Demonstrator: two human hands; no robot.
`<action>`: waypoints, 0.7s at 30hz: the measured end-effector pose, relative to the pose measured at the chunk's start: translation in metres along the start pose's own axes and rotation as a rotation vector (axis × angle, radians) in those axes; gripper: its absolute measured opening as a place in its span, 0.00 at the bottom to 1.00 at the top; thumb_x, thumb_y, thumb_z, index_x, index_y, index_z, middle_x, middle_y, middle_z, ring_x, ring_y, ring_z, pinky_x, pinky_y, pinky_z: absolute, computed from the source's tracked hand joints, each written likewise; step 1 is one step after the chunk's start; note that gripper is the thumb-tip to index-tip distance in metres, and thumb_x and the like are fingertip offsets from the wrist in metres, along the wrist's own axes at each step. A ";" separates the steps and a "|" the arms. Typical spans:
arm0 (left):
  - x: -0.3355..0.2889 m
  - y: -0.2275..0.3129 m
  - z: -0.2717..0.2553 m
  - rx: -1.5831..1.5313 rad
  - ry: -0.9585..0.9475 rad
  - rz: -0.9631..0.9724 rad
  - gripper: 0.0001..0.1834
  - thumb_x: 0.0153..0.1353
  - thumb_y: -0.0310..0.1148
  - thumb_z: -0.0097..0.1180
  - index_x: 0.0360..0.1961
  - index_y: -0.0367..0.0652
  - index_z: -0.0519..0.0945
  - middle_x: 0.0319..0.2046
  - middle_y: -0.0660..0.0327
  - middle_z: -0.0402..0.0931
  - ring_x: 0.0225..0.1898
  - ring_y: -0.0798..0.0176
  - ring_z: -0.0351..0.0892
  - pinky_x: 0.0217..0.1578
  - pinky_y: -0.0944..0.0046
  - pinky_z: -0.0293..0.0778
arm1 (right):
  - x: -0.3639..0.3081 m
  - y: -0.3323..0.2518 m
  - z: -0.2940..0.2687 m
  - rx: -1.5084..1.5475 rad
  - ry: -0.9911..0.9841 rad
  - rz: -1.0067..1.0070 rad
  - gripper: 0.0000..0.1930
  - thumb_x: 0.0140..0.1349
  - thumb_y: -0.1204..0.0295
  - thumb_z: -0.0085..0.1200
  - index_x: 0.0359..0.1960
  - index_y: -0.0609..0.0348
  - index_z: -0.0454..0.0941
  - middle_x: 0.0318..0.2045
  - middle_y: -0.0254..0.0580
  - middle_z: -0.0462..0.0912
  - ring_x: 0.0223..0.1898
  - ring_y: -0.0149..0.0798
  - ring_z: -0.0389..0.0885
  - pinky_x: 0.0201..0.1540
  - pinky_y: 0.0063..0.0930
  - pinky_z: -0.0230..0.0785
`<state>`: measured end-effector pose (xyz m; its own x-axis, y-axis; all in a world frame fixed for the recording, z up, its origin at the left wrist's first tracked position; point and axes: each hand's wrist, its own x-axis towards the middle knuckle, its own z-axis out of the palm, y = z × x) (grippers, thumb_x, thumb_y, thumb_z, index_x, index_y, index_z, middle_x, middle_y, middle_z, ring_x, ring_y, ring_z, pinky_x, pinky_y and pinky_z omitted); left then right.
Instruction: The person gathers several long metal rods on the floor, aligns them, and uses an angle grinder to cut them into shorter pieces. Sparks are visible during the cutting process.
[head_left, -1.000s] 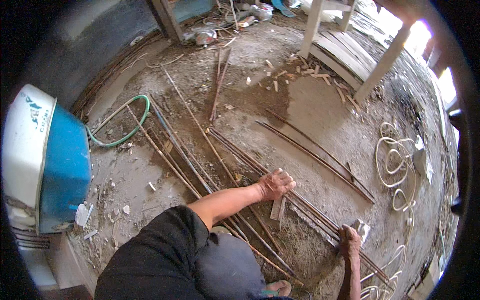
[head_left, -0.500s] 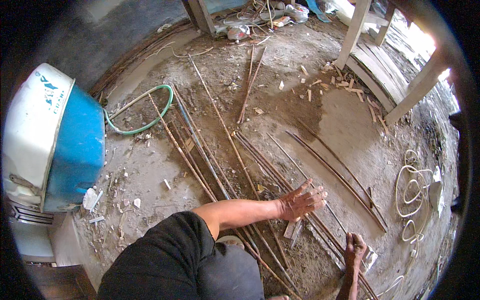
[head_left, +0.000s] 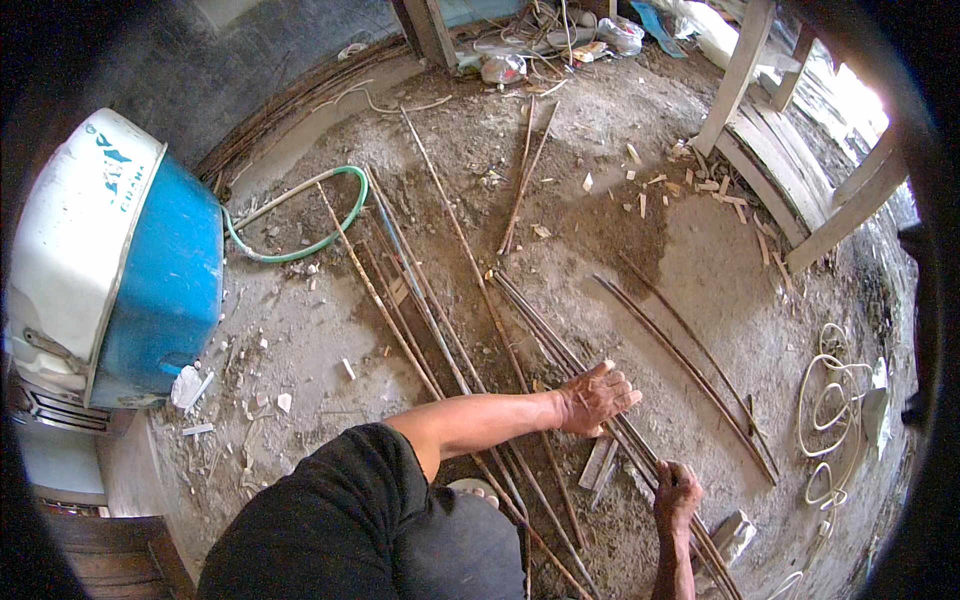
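Note:
Several long, rusty steel rods lie on the dirt floor. A bundle of rods (head_left: 540,327) runs diagonally under my hands. My left hand (head_left: 595,399) rests over the middle of this bundle, its fingers loosely spread and a little bent. Closer to the bundle's near end, my right hand (head_left: 677,484) is closed, fingers pressed together round a rod at the bundle. Which rod it grips is mostly hidden by the fingers. Beneath the bundle, a small flat block (head_left: 600,463) shows beside my left wrist.
More rods (head_left: 465,240) lie to the left, and a separate pair (head_left: 690,360) to the right. A blue and white tub (head_left: 165,285) stands at far left beside a green hose loop (head_left: 300,253). White cord (head_left: 822,400) coils at right. A wooden frame (head_left: 770,185) stands far right.
The thin rod that stood apart from the bundle, held at its near end by my right hand, now lies in with the bundle. My right hand has moved left; the view has shifted slightly.

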<state>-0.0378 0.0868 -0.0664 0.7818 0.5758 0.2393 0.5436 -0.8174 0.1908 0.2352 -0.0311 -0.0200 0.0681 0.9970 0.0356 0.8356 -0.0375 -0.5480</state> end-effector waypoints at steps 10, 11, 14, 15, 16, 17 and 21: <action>0.014 -0.007 0.000 -0.082 -0.148 0.038 0.28 0.42 0.52 0.73 0.39 0.45 0.79 0.37 0.59 0.79 0.43 0.56 0.81 0.46 0.54 0.74 | -0.006 0.004 0.002 -0.023 0.009 0.025 0.09 0.65 0.66 0.63 0.32 0.59 0.84 0.28 0.49 0.82 0.31 0.53 0.82 0.36 0.43 0.72; 0.015 -0.007 0.001 -0.097 -0.148 0.041 0.28 0.42 0.52 0.73 0.38 0.45 0.79 0.36 0.59 0.80 0.42 0.55 0.82 0.45 0.54 0.75 | -0.007 0.002 0.001 -0.023 0.001 0.043 0.09 0.65 0.66 0.63 0.32 0.59 0.84 0.27 0.49 0.82 0.31 0.53 0.82 0.36 0.43 0.72; 0.018 -0.010 0.000 -0.117 -0.202 0.049 0.27 0.43 0.53 0.73 0.36 0.44 0.78 0.33 0.57 0.81 0.38 0.52 0.85 0.40 0.52 0.80 | -0.006 -0.005 -0.001 -0.026 0.018 0.022 0.09 0.65 0.66 0.62 0.32 0.59 0.84 0.27 0.50 0.82 0.31 0.52 0.82 0.36 0.43 0.72; 0.021 -0.010 0.000 -0.121 -0.260 0.050 0.27 0.44 0.53 0.72 0.35 0.44 0.78 0.32 0.56 0.82 0.36 0.51 0.85 0.39 0.51 0.81 | -0.006 -0.008 -0.001 -0.029 0.024 0.007 0.09 0.66 0.66 0.62 0.32 0.59 0.84 0.27 0.50 0.82 0.30 0.53 0.81 0.36 0.43 0.72; 0.021 -0.012 -0.001 -0.149 -0.222 0.057 0.27 0.44 0.54 0.72 0.34 0.43 0.78 0.30 0.54 0.82 0.35 0.49 0.85 0.37 0.50 0.81 | -0.007 -0.009 -0.003 -0.055 0.021 0.025 0.09 0.66 0.66 0.62 0.32 0.59 0.83 0.27 0.50 0.82 0.30 0.53 0.81 0.36 0.42 0.72; 0.023 -0.015 -0.002 -0.178 -0.231 0.080 0.27 0.44 0.55 0.72 0.33 0.43 0.78 0.29 0.53 0.82 0.34 0.48 0.85 0.36 0.50 0.82 | -0.006 -0.009 -0.003 -0.003 -0.056 0.143 0.10 0.67 0.67 0.61 0.30 0.60 0.82 0.26 0.51 0.81 0.28 0.51 0.79 0.35 0.42 0.70; 0.020 -0.026 -0.005 -0.255 -0.241 0.130 0.23 0.47 0.50 0.73 0.32 0.43 0.79 0.27 0.50 0.80 0.32 0.43 0.84 0.33 0.47 0.80 | -0.006 -0.002 0.009 -0.095 -0.079 -0.006 0.09 0.66 0.64 0.60 0.33 0.55 0.80 0.27 0.48 0.77 0.32 0.52 0.79 0.35 0.45 0.73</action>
<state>-0.0381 0.1198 -0.0621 0.9051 0.4220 0.0514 0.3659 -0.8348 0.4115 0.2281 -0.0368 -0.0271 0.0228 0.9993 -0.0289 0.8840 -0.0337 -0.4663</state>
